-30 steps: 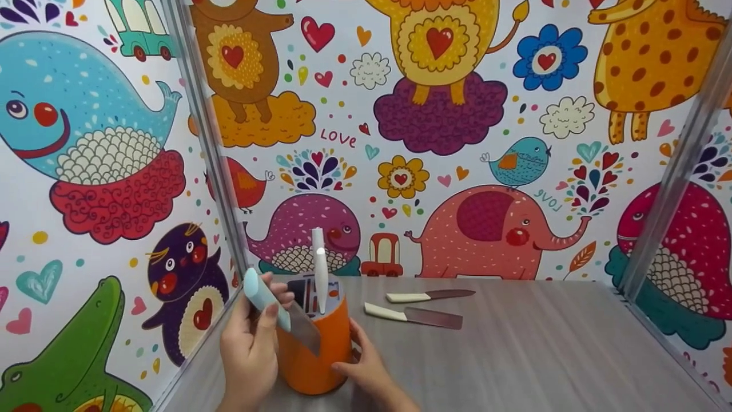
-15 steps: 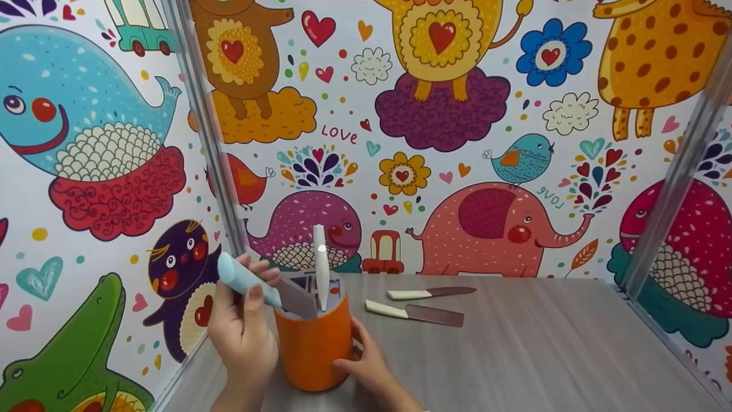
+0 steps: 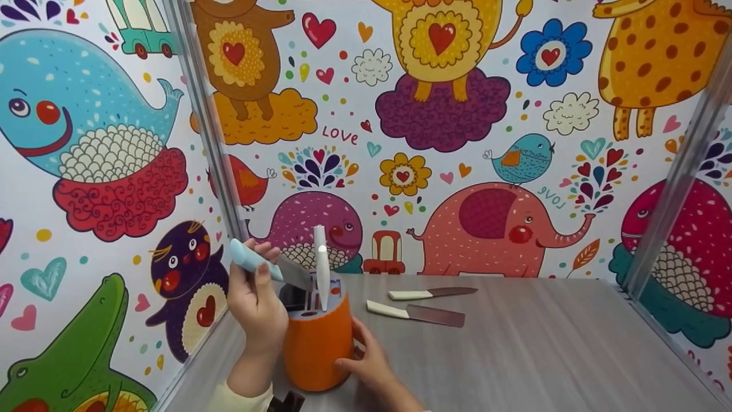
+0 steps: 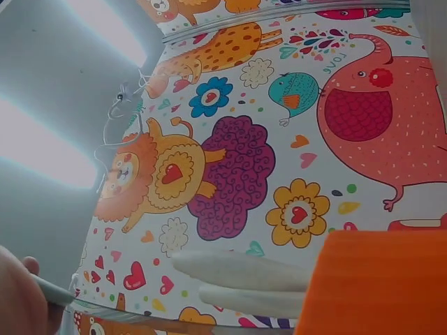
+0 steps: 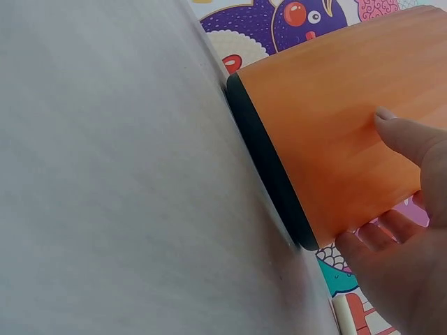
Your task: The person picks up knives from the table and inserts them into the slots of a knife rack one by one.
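Observation:
My left hand (image 3: 260, 309) grips a knife by its light blue handle (image 3: 245, 256), thumb and fingers around it. The knife's broad metal blade (image 3: 294, 276) slants down to the right, its tip over the slotted top of an orange knife block (image 3: 317, 349). My right hand (image 3: 372, 357) holds the block low on its right side, thumb in front; in the right wrist view the fingers (image 5: 380, 234) wrap its far side. White-handled knives (image 3: 323, 277) stand upright in the block, and two white handles (image 4: 244, 271) show beside it in the left wrist view.
Two cream-handled knives lie on the wood-grain table (image 3: 514, 355) right of the block: a pointed one (image 3: 432, 293) behind, a cleaver-shaped one (image 3: 416, 312) in front. Cartoon-printed walls (image 3: 354, 109) enclose the table. A dark object (image 3: 287, 402) sits by the left sleeve (image 3: 240, 397).
My left hand has raised the blue-handled knife; its blade has gone from in front of the block to over its slotted top. My right hand keeps its hold on the block.

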The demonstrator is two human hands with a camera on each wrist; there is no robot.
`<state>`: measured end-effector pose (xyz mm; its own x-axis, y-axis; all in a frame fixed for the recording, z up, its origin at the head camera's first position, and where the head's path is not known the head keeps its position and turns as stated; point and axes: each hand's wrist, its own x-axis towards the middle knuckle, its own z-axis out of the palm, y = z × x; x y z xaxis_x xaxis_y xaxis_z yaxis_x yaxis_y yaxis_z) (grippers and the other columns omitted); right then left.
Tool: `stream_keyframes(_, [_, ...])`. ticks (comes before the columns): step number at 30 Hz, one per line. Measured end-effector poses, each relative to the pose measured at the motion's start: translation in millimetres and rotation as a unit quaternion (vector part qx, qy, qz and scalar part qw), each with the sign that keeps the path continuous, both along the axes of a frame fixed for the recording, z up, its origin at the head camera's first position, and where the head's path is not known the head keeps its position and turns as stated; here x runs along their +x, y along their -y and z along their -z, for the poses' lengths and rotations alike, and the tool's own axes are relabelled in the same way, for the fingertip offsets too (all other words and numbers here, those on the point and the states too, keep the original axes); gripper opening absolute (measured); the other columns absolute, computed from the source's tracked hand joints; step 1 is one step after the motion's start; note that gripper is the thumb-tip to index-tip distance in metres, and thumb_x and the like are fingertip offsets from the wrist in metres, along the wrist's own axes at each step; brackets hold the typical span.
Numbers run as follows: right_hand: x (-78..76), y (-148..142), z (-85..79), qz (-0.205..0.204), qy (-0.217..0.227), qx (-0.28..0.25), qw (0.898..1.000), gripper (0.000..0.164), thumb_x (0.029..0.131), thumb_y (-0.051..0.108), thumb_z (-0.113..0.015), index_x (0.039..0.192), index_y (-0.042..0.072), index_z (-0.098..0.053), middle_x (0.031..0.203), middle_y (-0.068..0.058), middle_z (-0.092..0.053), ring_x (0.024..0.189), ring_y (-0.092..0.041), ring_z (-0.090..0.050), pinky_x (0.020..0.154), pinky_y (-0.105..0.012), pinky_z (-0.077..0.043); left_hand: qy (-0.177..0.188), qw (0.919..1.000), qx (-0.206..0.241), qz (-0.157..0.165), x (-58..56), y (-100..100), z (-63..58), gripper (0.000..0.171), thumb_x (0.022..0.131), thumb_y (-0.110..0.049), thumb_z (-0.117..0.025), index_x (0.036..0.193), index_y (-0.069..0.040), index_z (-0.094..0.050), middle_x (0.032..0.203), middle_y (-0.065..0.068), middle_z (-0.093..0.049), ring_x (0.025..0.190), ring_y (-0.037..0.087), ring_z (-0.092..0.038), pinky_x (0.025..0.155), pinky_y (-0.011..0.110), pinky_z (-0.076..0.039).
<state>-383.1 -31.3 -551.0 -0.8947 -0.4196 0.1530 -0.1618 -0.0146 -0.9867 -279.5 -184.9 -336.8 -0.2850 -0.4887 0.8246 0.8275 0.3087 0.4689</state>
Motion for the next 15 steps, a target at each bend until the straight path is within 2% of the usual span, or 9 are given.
stream_keyframes(5, [-0.3,0.2,1.1,-0.001,0.004,-0.001,1.000,0.095,0.074,0.028,-0.087,0.153,0.021,-0.035,0.155,-0.008,-0.042,0.145,-0.032,-0.037,0.117,-0.056,-0.031,0.020,0.9995,-0.014,-0.020,-7.7,2.3,3.9,0.034,0.100,0.003,-0.048,0.134,0.004,-0.049,0.119,-0.002,-0.066,0.112,0.012,-0.067,0.107,0.024,-0.046])
stream_keyframes(9, [-2.1,1.2,3.2,-0.002,-0.010,-0.005,1.000,0.094,0.075,0.030,-0.086,0.153,0.018,-0.034,0.155,-0.009,-0.042,0.144,-0.031,-0.038,0.116,-0.055,-0.033,0.021,0.9991,-0.026,-0.025,-12.6,2.0,6.8,0.034,0.100,0.003,-0.047,0.134,0.008,-0.048,0.118,0.001,-0.066,0.110,0.013,-0.067,0.104,0.023,-0.048])
stream_keyframes(15, [-3.2,2.3,4.4,0.001,-0.019,-0.004,1.000,0.094,0.076,0.031,-0.086,0.153,0.016,-0.035,0.155,-0.009,-0.043,0.143,-0.031,-0.040,0.115,-0.054,-0.035,0.014,0.9988,-0.039,-0.026,-18.3,2.9,12.7,0.034,0.100,0.004,-0.048,0.133,0.009,-0.048,0.118,-0.006,-0.066,0.109,0.016,-0.067,0.103,0.024,-0.049])
